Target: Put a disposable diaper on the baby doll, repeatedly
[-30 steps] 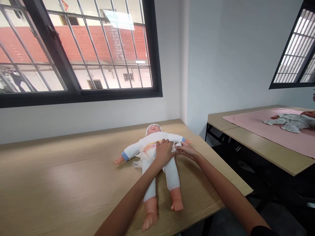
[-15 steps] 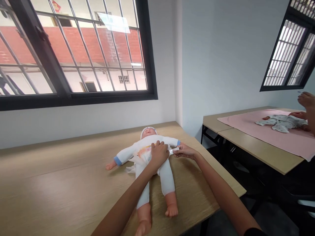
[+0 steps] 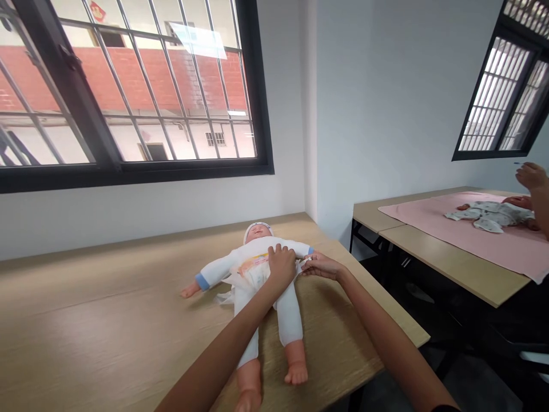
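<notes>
A baby doll [image 3: 288, 320] lies on its back on the wooden table, in white clothes with blue cuffs and a white cap. A white diaper [image 3: 256, 273] with an orange and yellow printed front covers its belly. My left hand [image 3: 282, 264] presses on the diaper front, its fingers bent over the upper edge. Beside the doll's hip, my right hand [image 3: 322, 266] pinches the diaper's side tab between thumb and fingers. The opposite side flap [image 3: 226, 296] hangs loose over the table. Part of the diaper is hidden under my left hand.
The wooden table [image 3: 107, 320] runs along the wall below a barred window [image 3: 171, 103]. To the right, another table [image 3: 463, 274] carries a pink cloth [image 3: 429, 214] and a second doll [image 3: 493, 214]. A co-worker's hand [image 3: 532, 174] holds something small above it.
My left hand has shifted slightly right and up on the diaper. My right hand keeps its pinch, and the white tab, earlier stretched out between the hands, now shows less.
</notes>
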{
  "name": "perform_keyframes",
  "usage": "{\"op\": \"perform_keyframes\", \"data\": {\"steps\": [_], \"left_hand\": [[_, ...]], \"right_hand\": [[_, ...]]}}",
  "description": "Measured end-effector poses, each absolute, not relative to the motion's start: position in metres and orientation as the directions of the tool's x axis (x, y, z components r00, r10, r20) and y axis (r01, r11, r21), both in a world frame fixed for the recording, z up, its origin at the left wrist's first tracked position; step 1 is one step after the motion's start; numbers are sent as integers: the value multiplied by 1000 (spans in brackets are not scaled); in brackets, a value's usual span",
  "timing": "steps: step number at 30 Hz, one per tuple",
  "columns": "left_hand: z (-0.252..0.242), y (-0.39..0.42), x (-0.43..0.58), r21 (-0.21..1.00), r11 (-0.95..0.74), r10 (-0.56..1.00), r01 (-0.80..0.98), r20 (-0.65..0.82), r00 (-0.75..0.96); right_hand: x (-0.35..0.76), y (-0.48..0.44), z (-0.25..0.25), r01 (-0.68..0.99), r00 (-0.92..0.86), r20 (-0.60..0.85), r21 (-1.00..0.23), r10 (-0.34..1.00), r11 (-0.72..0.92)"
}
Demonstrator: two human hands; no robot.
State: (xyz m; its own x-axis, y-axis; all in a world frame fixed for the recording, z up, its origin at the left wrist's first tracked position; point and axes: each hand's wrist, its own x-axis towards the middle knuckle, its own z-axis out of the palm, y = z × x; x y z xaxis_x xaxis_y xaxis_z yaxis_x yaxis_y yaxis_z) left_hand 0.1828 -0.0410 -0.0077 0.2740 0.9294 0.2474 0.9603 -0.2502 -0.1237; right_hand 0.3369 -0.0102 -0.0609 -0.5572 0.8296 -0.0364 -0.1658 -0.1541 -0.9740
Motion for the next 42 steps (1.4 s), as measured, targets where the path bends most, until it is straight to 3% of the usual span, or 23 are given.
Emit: {"op": "perform_keyframes", "data": {"steps": [7, 14, 20, 31, 35, 42], "left_hand": [[4, -62, 161, -33, -365, 842, 931, 415, 345], [-4, -69, 136, -69, -443, 834, 894, 333, 439], [-16, -71, 136, -96, -480, 792, 872, 381, 478], [-32, -74, 142, -186, -434, 742, 881, 481, 467], [-37, -72, 143, -206, -427, 742, 880, 476, 472], [-32, -81, 148, -389, -412, 691, 824, 456, 561]], "right_hand": [[328, -12, -65, -304, -504, -7, -934, 864, -185], [323, -10, -65, -310, -349, 3, -944, 937, -112], [322, -8, -62, -352, -118, 3, -935, 993, -39], [294, -13, -62, -380, -126, 141, -921, 982, 84], [291, -17, -58, -398, -166, 102, -917, 981, 28], [294, -19, -55, -497, -158, 49, -867, 986, -36]]}}
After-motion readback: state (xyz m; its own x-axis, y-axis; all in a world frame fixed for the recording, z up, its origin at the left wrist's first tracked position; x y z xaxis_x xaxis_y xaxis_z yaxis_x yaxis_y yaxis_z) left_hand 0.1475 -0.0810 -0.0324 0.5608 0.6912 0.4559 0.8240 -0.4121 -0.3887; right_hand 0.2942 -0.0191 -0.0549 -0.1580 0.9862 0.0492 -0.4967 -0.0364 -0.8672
